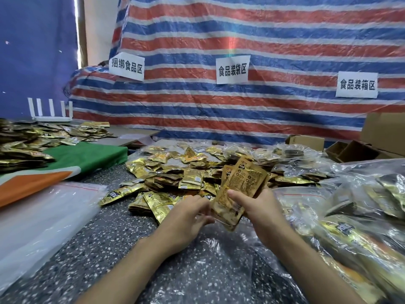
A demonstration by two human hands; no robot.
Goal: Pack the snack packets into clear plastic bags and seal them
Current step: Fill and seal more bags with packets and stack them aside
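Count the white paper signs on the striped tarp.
3: left sign, middle sign, right sign, all taped on the striped tarp. None looks hidden.

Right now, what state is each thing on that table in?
Right hand: shut on a fanned stack of gold snack packets.
Left hand: pinching the clear plastic bag at its mouth, bag open.
Loose packet pile: unpacked, scattered.
Filled bags: packed, lying at right.
Empty bag stack: flat, unused.
Cardboard boxes: open.
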